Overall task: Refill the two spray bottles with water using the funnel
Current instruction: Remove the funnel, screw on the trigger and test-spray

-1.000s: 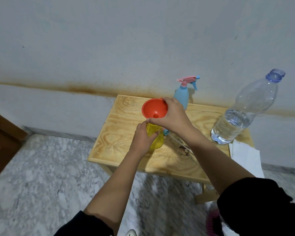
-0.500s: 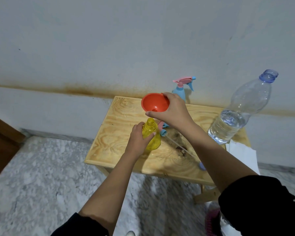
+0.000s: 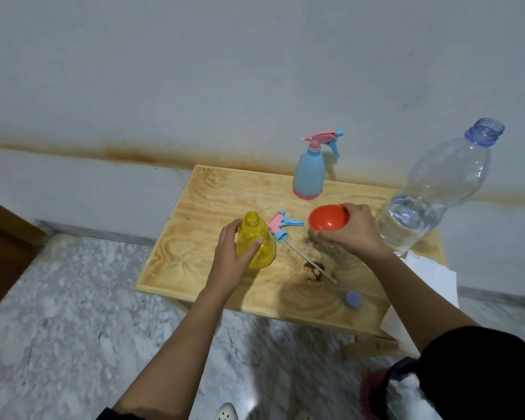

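Spray bottles first: 2 of them on a small wooden table (image 3: 212,195) pushed against a pale wall (image 3: 194,71) with a rusty stain line. Biggest thing on the table is the clear water bottle (image 3: 431,195) at the right edge, cap off, water only in the bottom part. The blue spray bottle (image 3: 309,172) stands upright at the back with its pink and blue trigger top on. The yellow spray bottle (image 3: 254,242) is nearer the front left, neck open, and the left hand (image 3: 231,259) is wrapped around its body. The right hand (image 3: 353,234) is gripping the orange funnel (image 3: 328,219) by its rim, just beside the water bottle and well clear of the yellow one. The loose trigger head (image 3: 281,227) lies flat between them, its thin tube trailing toward the front. Smallest bit: a blue cap (image 3: 353,299) near the front edge.
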`<control>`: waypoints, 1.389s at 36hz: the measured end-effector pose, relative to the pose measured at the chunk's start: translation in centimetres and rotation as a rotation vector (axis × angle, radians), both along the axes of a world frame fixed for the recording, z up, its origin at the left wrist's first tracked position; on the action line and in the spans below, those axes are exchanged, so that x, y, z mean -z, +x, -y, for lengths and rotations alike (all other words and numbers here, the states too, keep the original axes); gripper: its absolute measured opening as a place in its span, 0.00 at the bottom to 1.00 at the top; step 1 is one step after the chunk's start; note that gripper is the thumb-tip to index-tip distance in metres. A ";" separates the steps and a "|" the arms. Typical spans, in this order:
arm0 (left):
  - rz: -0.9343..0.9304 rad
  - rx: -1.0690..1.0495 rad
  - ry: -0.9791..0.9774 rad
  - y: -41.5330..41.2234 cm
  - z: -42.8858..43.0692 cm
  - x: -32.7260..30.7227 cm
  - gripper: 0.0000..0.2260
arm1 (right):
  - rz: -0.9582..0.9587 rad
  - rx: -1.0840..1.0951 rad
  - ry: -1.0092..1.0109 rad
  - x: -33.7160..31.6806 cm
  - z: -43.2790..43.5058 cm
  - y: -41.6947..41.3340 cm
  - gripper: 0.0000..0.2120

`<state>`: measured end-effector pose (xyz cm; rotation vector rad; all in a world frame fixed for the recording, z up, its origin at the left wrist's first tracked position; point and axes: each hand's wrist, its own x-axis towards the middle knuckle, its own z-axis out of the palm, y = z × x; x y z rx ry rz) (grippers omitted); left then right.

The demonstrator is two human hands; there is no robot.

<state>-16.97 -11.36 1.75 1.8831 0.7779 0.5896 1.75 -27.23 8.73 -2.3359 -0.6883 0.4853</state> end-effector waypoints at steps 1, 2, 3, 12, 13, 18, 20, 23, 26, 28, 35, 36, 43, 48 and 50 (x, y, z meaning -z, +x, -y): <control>0.010 -0.006 -0.008 0.0 0.1 0.1 0.22 | -0.011 0.010 -0.031 0.7 0.2 0.4 0.41; 0.020 -0.014 -0.021 0.1 0.3 0.2 0.22 | -0.016 0.019 -0.059 1.4 0.4 0.7 0.41; 0.028 -0.023 -0.037 0.2 0.4 0.4 0.23 | -0.017 0.027 -0.079 2.0 0.5 1.0 0.40; 0.058 -0.096 -0.066 1.2 1.2 1.1 0.26 | 0.104 0.029 -0.134 5.9 0.8 3.0 0.37; 0.059 -0.102 -0.063 1.2 1.2 1.2 0.27 | 0.093 0.026 -0.137 6.0 0.7 3.2 0.37; 0.065 -0.131 -0.057 1.4 1.6 1.2 0.26 | 0.054 -0.013 -0.163 6.8 0.8 3.8 0.40; 0.063 -0.131 -0.053 1.4 1.6 1.1 0.25 | 0.035 -0.020 -0.157 6.9 0.9 3.9 0.42; 0.059 -0.114 -0.046 1.2 1.6 1.0 0.24 | 0.035 -0.021 -0.149 6.8 1.0 3.8 0.45; 0.060 -0.093 -0.045 1.0 1.4 1.1 0.23 | 0.146 -0.016 -0.127 6.2 0.5 3.3 0.43; 0.063 -0.083 -0.044 0.9 1.2 1.2 0.23 | 0.238 -0.018 -0.046 5.9 -0.3 2.6 0.39; 0.085 -0.029 -0.030 0.8 0.9 1.8 0.23 | 0.154 -0.137 0.066 6.6 -4.8 -0.3 0.16; 0.090 -0.022 -0.035 0.8 0.8 1.8 0.23 | 0.119 -0.146 0.046 7.0 -5.6 -0.8 0.14; 0.078 0.054 -0.044 0.3 -0.2 1.7 0.22 | -0.078 -0.105 -0.106 8.7 -8.8 -2.0 0.10; 0.053 0.114 -0.008 -0.2 -1.1 2.0 0.24 | -0.072 -0.101 -0.100 9.2 -9.7 -2.0 0.17; 0.054 0.129 0.008 -0.4 -1.3 2.1 0.23 | -0.075 -0.092 -0.100 9.2 -9.8 -2.0 0.16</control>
